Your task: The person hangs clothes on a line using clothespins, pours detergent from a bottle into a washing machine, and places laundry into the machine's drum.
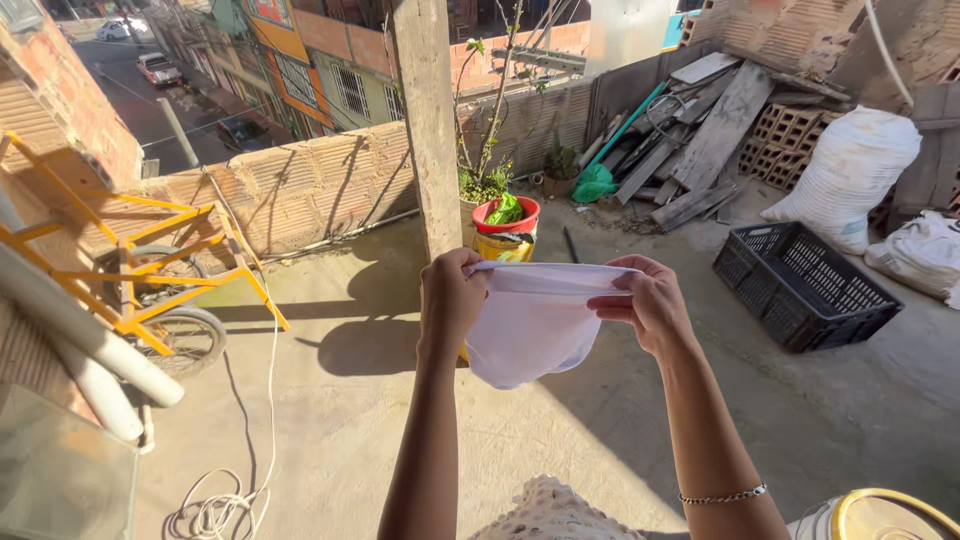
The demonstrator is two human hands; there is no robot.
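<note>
Pinching its top edge, the left hand and right hand held the white cloth stretched before the concrete post. A loosened grip could have dropped it onto the dusty floor.

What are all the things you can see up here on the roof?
White cloth: one, white, stretched between both hands.
Crate: one, black, floor at right.
Sacks: two, white, right by the wall.
Planks: a pile, grey, leaning in the far corner.
Pots: one red on one yellow, behind the post.
Post: one, grey concrete, centre.
Yellow frame: one, left, with a wheel.
Cable: one, white, coiled on the floor at lower left.
Left hand: grips the cloth's left edge.
Right hand: grips the right edge; bracelet on the wrist.
</note>
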